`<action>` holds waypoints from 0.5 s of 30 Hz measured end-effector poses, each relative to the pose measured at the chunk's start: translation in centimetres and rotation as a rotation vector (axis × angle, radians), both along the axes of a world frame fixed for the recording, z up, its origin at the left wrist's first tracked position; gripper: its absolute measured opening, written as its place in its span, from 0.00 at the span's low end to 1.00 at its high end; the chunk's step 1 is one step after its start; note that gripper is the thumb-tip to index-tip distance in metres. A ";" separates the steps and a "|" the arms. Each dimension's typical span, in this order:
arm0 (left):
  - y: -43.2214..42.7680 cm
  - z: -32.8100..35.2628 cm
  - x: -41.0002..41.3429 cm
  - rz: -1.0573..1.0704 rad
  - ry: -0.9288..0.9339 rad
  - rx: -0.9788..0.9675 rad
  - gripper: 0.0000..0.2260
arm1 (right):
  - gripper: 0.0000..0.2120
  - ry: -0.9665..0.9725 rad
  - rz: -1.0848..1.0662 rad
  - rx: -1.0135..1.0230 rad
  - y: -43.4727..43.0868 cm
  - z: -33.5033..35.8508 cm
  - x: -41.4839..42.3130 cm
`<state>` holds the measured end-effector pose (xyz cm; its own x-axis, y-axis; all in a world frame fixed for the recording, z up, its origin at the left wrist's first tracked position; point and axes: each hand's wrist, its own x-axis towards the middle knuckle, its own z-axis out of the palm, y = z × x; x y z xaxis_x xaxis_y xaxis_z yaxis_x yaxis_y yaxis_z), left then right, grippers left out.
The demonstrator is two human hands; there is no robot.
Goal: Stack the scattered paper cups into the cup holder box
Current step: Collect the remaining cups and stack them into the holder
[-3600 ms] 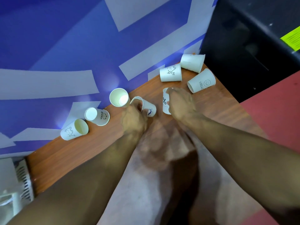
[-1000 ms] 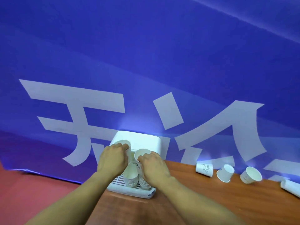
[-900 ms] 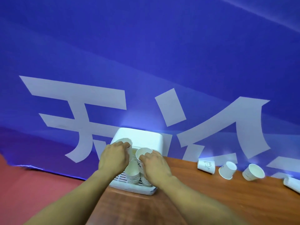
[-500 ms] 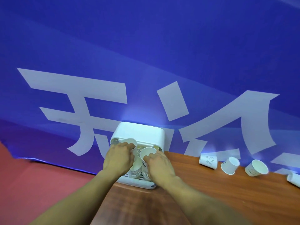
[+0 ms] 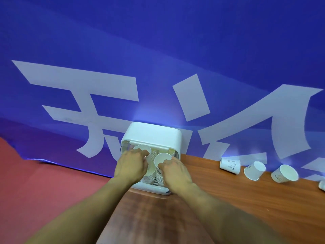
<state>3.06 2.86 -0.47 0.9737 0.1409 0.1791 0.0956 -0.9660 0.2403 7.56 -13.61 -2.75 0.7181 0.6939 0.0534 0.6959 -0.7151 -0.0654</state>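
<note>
Both grips are closed on paper cups. The left grip (image 5: 131,166) is curled round the wall of one white cup (image 5: 141,150), and the right grip (image 5: 175,171) is pinched on the near rim of a second cup (image 5: 162,160). Both cups are held mouth-up at the open front of the cup holder box (image 5: 153,133), which is set at the left end of the desk (image 5: 246,199) against a blue banner (image 5: 158,50).

Nested stacks (image 5: 149,176) of cups are seen inside the box beneath the hands, so the step in hand is judged to be the seating of these two cups onto those stacks. For the next move, each cup would have to be lined up with the mouth below it and pressed straight down, since thin tapered paper walls can be crushed or jammed when tilted.

Afterwards the loose cups (image 5: 254,170) lying at the right, near the far edge, would have to be fetched; a fourth cup (image 5: 322,185) is cut off by the frame.

The box is of smooth white plastic with rounded corners and a slatted base. The desk is finished in reddish wood grain.
</note>
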 end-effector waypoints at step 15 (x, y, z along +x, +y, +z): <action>-0.7 -0.4 0.5 -0.015 0.159 0.083 0.11 | 0.12 0.258 -0.006 -0.152 -0.3 -2.1 0.8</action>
<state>3.52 2.17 -0.89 0.9925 0.1176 0.0328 0.1118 -0.9835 0.1423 8.33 -13.91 -4.90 0.6985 0.6757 -0.2358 0.6659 -0.7343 -0.1318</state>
